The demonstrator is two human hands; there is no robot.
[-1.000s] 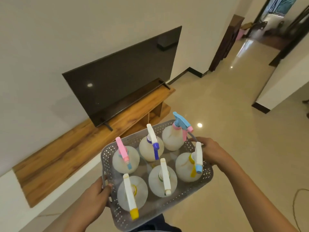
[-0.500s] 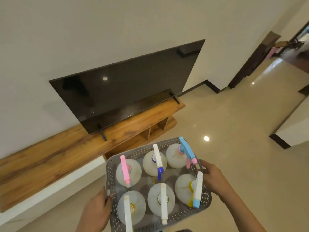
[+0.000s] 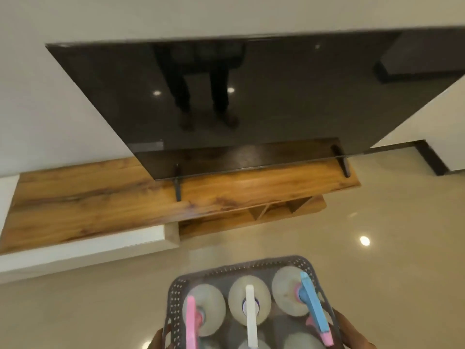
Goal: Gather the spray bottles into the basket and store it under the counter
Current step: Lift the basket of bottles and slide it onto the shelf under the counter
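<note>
A grey perforated basket [image 3: 241,267] sits at the bottom edge of the view, partly cut off. Standing in it are pale spray bottles: one with a pink trigger [image 3: 191,321], one with a white trigger [image 3: 250,316], one with a blue and pink trigger [image 3: 313,302]; more bottles show only their tops below. My left hand [image 3: 157,340] grips the basket's left side, mostly out of frame. My right hand [image 3: 352,332] grips its right side. The wooden counter [image 3: 100,205] lies ahead, with open cubbies [image 3: 274,210] underneath on the right.
A large black TV [image 3: 251,102] stands on the counter, its two feet on the wood. A white base [image 3: 83,250] runs under the counter's left part. Glossy beige floor [image 3: 377,248] spreads between me and the counter. Dark skirting [image 3: 430,157] lines the right wall.
The view has swung to face the TV and counter head-on and closer. The basket, still held by both hands, has dropped to the bottom edge of the frame.
</note>
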